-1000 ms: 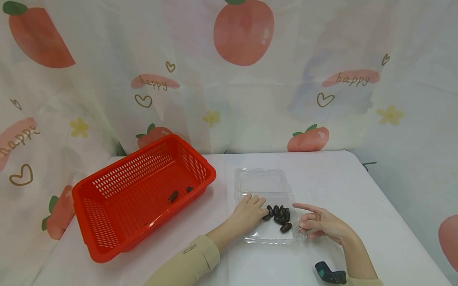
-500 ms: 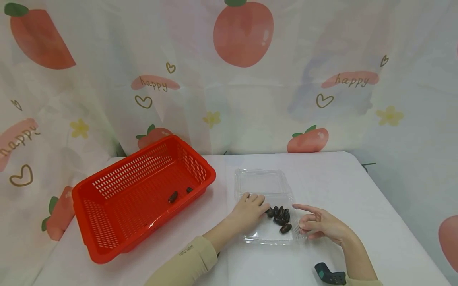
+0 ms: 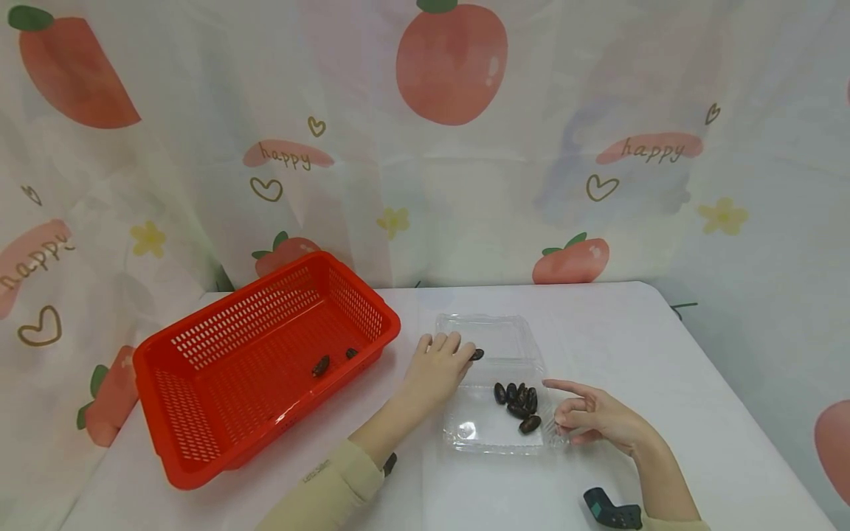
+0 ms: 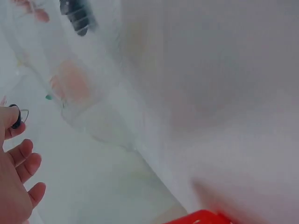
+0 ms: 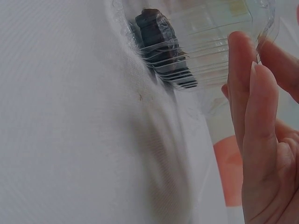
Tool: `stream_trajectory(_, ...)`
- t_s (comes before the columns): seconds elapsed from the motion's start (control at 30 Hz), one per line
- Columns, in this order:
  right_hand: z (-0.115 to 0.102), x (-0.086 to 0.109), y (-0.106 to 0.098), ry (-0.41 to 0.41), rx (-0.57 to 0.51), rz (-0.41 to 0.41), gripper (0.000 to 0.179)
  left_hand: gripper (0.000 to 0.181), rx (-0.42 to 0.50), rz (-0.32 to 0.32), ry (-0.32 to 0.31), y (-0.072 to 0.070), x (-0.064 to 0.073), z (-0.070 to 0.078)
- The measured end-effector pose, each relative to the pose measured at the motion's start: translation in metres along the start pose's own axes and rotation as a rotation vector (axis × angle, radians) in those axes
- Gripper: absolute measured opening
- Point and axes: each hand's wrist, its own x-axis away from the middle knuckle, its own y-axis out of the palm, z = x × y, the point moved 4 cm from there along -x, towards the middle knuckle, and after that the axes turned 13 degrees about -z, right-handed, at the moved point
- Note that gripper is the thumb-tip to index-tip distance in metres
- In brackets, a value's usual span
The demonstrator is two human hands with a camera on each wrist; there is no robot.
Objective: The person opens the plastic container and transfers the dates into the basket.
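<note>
My left hand (image 3: 434,375) pinches one dark oval date (image 3: 477,355) between thumb and fingertips, above the left side of the clear plastic box (image 3: 481,435). That date (image 4: 16,116) shows at the fingertips in the left wrist view, with the other fingers loosely bent. Several more dates (image 3: 518,410) lie clustered in the right part of the box's base, whose lid is folded back. My right hand (image 3: 600,419) holds the box's right edge between thumb and fingers, the index finger stretched along it. In the right wrist view, its fingers (image 5: 261,112) are at the clear ridged wall.
A red perforated basket (image 3: 265,420) stands to the left, with two dark pieces (image 3: 322,365) on its floor. The white table (image 3: 598,324) meets a patterned curtain (image 3: 465,206) behind. A black wrist device (image 3: 612,509) is by the right forearm.
My left hand has lifted one date out of the cluster and moved left and up with it, away from the others. The right hand keeps its place at the box.
</note>
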Motion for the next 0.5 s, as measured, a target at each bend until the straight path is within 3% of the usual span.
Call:
stream_trajectory(0.27,0.001,-0.002,0.000,0.017,0.001,0.010,0.070,0.017,-0.032,0.100,-0.148,-0.016,0.014,-0.044)
stream_trajectory(0.37,0.000,-0.001,0.001,0.016,0.008,0.008,0.070,0.019,-0.008,0.099,-0.209,-0.019,0.021,-0.061)
stream_trajectory(0.5,0.001,-0.002,0.000,0.021,0.013,0.013,0.070,0.025,0.026,0.052,-0.308,-0.022,0.028,-0.084)
